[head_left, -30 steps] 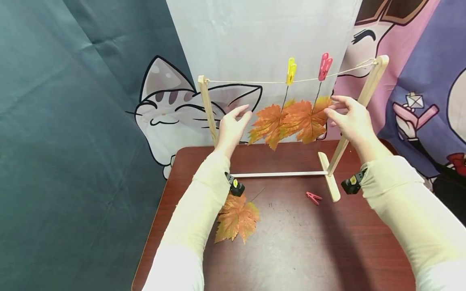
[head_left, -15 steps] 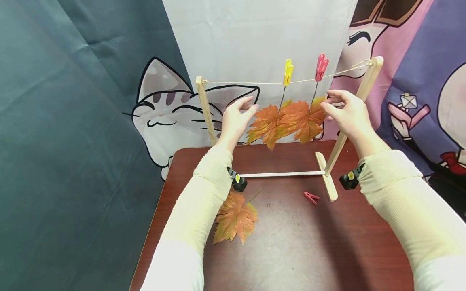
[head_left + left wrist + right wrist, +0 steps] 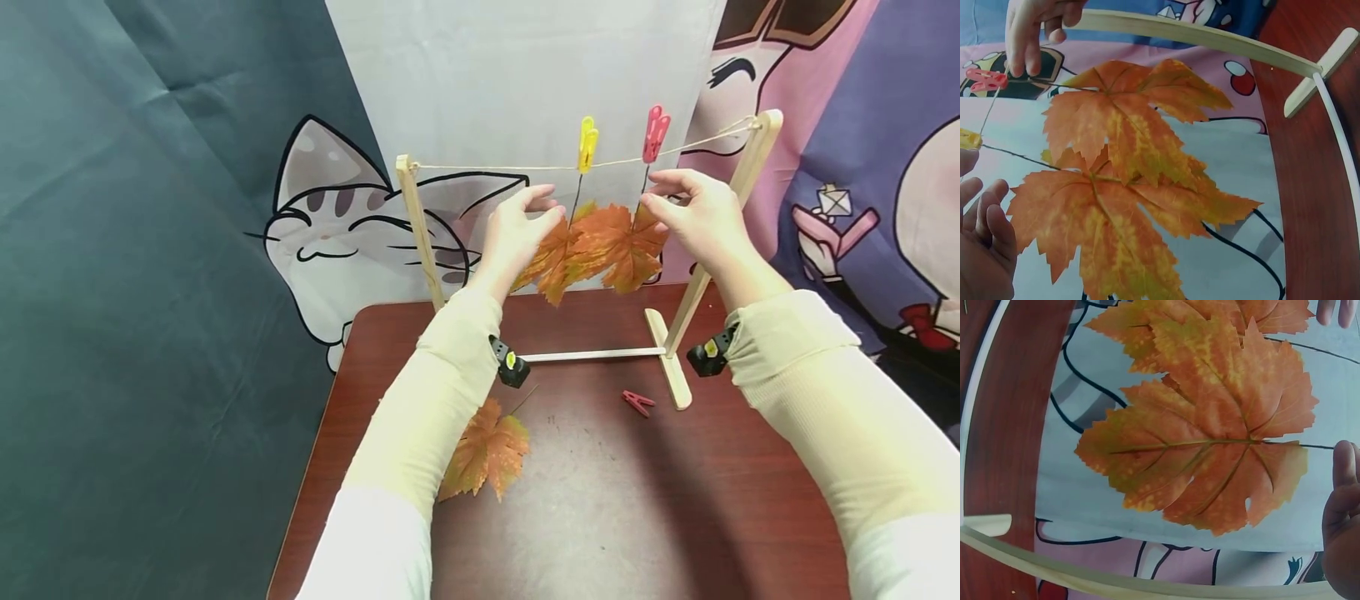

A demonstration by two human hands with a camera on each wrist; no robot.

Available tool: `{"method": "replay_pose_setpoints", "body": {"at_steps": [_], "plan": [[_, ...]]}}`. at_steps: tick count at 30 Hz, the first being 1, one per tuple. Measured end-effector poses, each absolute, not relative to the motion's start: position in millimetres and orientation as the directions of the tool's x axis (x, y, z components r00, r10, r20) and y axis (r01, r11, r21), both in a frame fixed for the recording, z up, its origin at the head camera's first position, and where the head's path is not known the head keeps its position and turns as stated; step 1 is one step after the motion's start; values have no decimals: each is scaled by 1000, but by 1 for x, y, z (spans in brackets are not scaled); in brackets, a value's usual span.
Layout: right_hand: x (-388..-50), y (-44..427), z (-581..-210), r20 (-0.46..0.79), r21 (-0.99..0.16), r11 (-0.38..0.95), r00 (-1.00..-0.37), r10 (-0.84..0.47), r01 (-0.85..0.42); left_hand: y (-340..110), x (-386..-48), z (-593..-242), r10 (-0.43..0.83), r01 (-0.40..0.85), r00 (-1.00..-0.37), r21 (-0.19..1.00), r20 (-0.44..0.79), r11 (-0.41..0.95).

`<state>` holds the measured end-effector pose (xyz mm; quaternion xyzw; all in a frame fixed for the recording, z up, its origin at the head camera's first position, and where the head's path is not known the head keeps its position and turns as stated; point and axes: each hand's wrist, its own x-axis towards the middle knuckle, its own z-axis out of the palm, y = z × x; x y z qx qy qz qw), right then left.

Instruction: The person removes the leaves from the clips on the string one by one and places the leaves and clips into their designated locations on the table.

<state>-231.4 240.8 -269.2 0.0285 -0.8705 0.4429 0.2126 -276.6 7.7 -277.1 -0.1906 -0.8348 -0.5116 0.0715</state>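
stuff on a string

pink peg upper left, right hand just beside it. yellow peg at the left edge, left hand below. orange upper leaf and lower leaf overlap midframe, brown table far right.

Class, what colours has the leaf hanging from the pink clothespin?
The leaf is orange with yellowish patches, best seen in the right wrist view.

Three leaves, three clothespins, two hands
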Motion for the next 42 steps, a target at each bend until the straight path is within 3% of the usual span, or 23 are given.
{"method": "replay_pose_setpoints", "body": {"at_steps": [23,36,42], "plan": [[-242,193,-218,423,-663,693,-905,36,-283,38,-287,-270,190,349,-937,841,295,414],[-246,182,-206,294,-716,665,-956,12,-212,51,-286,-276,182,270,-957,928,228,257],[-247,181,-206,259,-723,664,-966,3,-192,53,-287,-282,195,305,-949,882,248,359]]}}
